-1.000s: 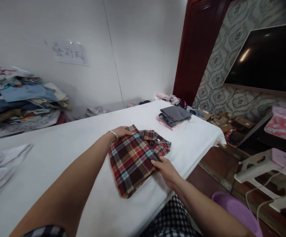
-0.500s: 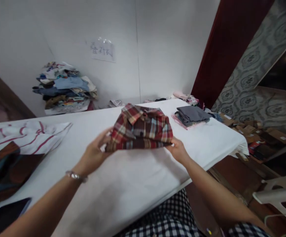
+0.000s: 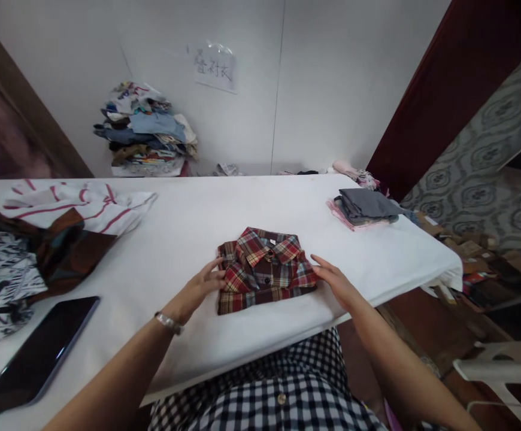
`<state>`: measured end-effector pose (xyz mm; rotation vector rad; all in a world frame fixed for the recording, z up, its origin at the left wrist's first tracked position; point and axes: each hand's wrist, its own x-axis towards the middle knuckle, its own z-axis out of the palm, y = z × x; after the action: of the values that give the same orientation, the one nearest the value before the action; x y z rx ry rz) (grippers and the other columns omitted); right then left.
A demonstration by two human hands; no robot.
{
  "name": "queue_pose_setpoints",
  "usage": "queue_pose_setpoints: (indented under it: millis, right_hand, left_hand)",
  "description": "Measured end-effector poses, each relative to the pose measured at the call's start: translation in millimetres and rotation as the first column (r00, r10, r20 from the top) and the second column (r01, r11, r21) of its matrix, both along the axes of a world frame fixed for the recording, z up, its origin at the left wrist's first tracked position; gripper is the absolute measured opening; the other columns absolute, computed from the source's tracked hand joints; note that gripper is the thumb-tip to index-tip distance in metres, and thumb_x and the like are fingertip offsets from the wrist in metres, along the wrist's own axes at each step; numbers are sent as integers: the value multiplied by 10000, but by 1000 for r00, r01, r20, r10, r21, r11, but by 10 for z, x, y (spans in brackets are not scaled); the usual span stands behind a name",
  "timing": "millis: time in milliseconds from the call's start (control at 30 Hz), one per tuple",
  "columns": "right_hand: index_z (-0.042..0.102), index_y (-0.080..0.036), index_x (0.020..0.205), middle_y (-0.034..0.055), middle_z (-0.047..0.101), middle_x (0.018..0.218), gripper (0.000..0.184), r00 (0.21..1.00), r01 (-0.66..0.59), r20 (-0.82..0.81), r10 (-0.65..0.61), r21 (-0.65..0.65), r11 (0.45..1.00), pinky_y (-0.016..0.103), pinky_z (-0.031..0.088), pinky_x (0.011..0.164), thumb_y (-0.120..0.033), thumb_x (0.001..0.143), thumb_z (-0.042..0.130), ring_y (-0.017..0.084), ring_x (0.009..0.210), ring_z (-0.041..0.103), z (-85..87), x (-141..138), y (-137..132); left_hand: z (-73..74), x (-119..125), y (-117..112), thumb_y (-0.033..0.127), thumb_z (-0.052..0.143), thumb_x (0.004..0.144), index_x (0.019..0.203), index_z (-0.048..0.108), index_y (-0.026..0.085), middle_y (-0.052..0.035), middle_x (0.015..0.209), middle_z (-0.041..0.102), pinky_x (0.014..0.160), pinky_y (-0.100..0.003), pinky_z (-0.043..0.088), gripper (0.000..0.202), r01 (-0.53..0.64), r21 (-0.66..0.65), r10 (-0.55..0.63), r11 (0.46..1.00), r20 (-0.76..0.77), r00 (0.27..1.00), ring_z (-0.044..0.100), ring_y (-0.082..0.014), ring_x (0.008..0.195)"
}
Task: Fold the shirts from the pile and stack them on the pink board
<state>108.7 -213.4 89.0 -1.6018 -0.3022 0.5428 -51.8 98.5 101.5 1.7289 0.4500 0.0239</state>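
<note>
A folded red plaid shirt point(image 3: 264, 268) lies collar-up on the white table point(image 3: 224, 209), near its front edge. My left hand point(image 3: 200, 289) rests against the shirt's left side, fingers stretched out and touching the cloth. At the shirt's right side lies my right hand point(image 3: 336, 281), fingers extended flat along the edge. Neither hand grips the shirt.
A small stack of folded grey and pink clothes point(image 3: 364, 206) sits at the table's right end. Loose striped and dark garments point(image 3: 54, 233) lie at the left, with a dark phone point(image 3: 36, 356) in front. A tall clothes pile point(image 3: 146, 129) stands by the wall. Boxes point(image 3: 467, 248) cover the floor at right.
The plaid shirt was lifted in both hands, turned collar-up, and now lies flat on the table. Both hands have released it and rest at its sides. The view has swung left.
</note>
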Motion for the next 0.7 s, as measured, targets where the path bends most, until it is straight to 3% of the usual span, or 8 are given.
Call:
queue_pose_setpoints:
  millis: [100,233,367,433,533,600,700]
  right_hand:
    - [555,-215,1282,80,686,1120,605,989,131,-59,-135,-72,989,398,452,973,-411,731,707,238,1072,613,-4,133,184]
    - [532,-186,1296,35,711,848,684,994,105,10,-105,-3,994,381,525,816,-336,664,742,212,819,667,0,235,462]
    - [562,-209,1244,24,704,942,598,973,135,145,-177,257,957,345,497,874,-330,674,698,180,882,646,7,253,548]
    - [584,-201,1206,25,705,935,577,981,121,123,-153,238,964,345,499,852,-311,652,699,179,858,644,-48,258,531]
    - [590,-180,1197,7,698,809,599,994,90,44,-96,112,990,352,512,769,-289,618,699,181,749,642,-177,263,496]
    - [585,-179,1209,-2,691,776,606,994,103,38,-106,86,991,354,511,762,-296,624,694,184,737,642,-235,260,478]
    - [563,-191,1244,13,706,844,633,994,103,22,-106,96,990,356,515,791,-322,641,705,196,789,653,-233,261,463]
  left_hand:
    - [36,243,-50,508,578,740,1262,522,148,-109,1033,700,777,-383,535,637,-147,118,158,982,-91,983,658,-247,922]
    - [71,439,-217,408,636,712,1123,591,147,-79,880,723,755,-345,548,488,-201,106,205,974,-28,978,675,-217,843]
    - [77,272,-369,441,585,740,1168,539,181,-43,898,722,739,-330,545,503,-243,1,239,970,165,957,674,-186,809]
    - [8,121,-390,440,591,726,1159,547,175,-22,785,710,680,-322,527,510,-269,89,256,959,136,957,665,-187,732]
    - [-138,-67,-371,398,547,746,1153,560,177,27,611,638,591,-290,463,463,-206,353,224,913,-11,974,622,-173,620]
    - [-187,-137,-352,407,495,784,1193,531,189,51,556,595,553,-279,426,465,-144,424,189,894,-66,980,592,-166,567]
    - [-126,-129,-325,479,448,819,1224,501,191,32,622,631,574,-283,428,500,-150,478,198,866,-51,979,609,-173,602]
